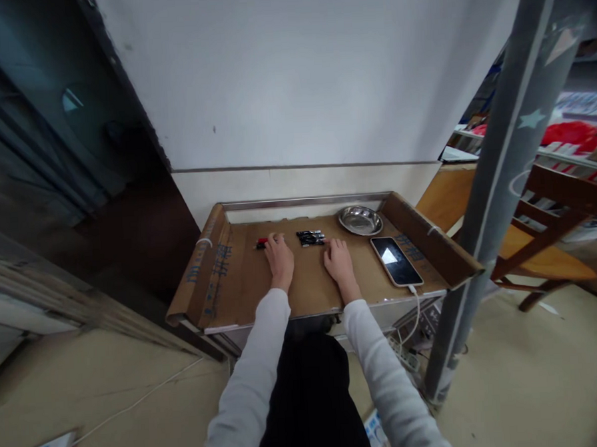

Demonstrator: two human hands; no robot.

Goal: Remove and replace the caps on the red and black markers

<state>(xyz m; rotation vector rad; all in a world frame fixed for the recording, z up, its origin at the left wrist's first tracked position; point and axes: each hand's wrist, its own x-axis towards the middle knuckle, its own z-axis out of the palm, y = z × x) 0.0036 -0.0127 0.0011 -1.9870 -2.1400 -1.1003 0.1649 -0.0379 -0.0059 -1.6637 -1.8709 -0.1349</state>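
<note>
My left hand (280, 258) lies palm down on the cardboard-covered table (242, 286), fingers stretched out, its fingertips touching a small red and black object (261, 243). My right hand (338, 261) also rests flat with fingers spread, just in front of a small pile of black pens or markers (310, 237). Neither hand holds anything. Both arms wear white sleeves.
A round metal dish (360, 220) sits at the back right of the table. A phone (396, 260) with a lit screen lies right of my right hand, a white cable running off the front edge. A grey pole (492, 193) and a wooden chair (549, 237) stand to the right.
</note>
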